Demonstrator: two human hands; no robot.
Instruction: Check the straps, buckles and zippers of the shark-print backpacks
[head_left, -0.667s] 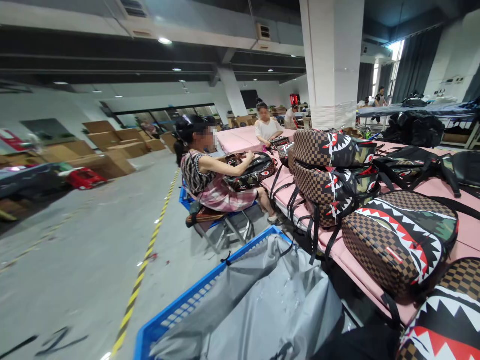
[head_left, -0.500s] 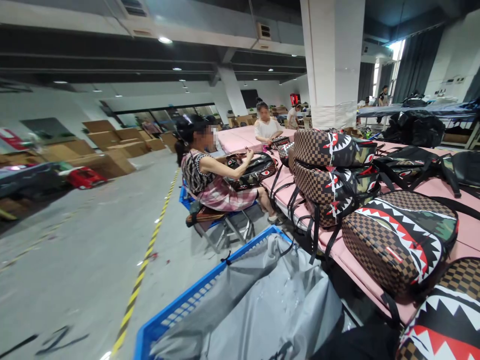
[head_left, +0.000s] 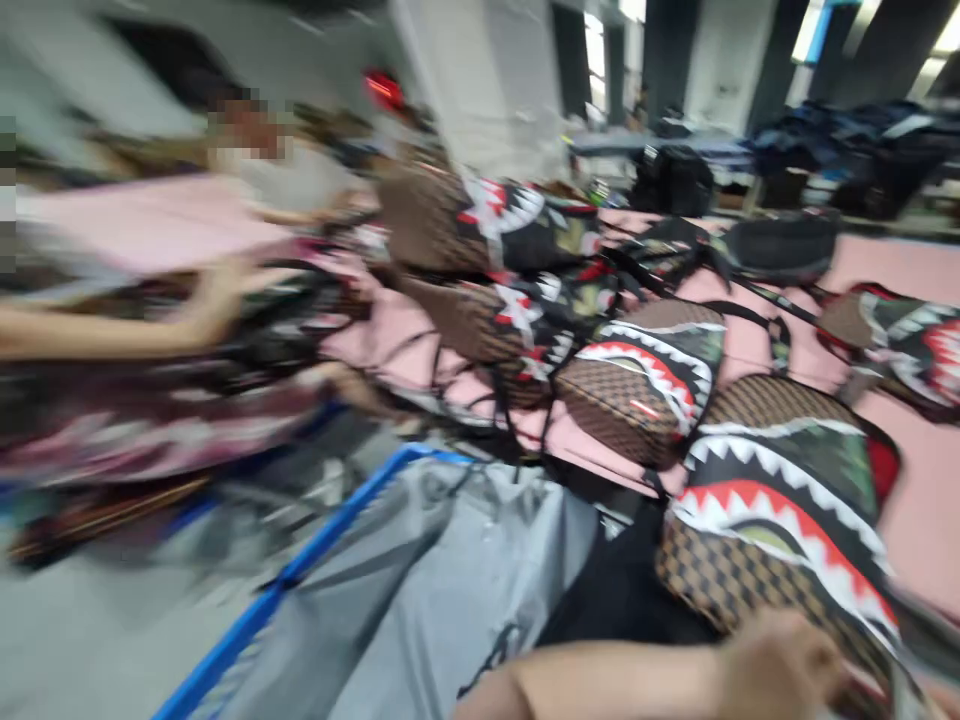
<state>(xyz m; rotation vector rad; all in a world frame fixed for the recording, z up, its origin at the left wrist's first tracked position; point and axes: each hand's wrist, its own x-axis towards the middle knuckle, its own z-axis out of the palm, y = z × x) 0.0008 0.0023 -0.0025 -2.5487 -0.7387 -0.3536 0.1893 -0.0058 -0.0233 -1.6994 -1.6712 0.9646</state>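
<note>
Backpack (head_left: 772, 520) with a shark-mouth print lies at the near edge of a pink table (head_left: 919, 500), among more backpacks (head_left: 637, 385). One hand (head_left: 780, 665), blurred, rests against its lower side; which hand, and whether its fingers grip, cannot be told. Beside it, a blue bin (head_left: 300, 570) holds a grey liner (head_left: 442, 590).

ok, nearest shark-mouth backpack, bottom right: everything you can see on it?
The nearest backpack lies on its side at the pink table's near edge. Brown checkerboard body, camo top, a red-and-white toothed mouth across the front, red trim at its far side; looks like coated fabric. A hand rests against its lower edge. The picture is motion-blurred, so finer details are unclear.
</note>
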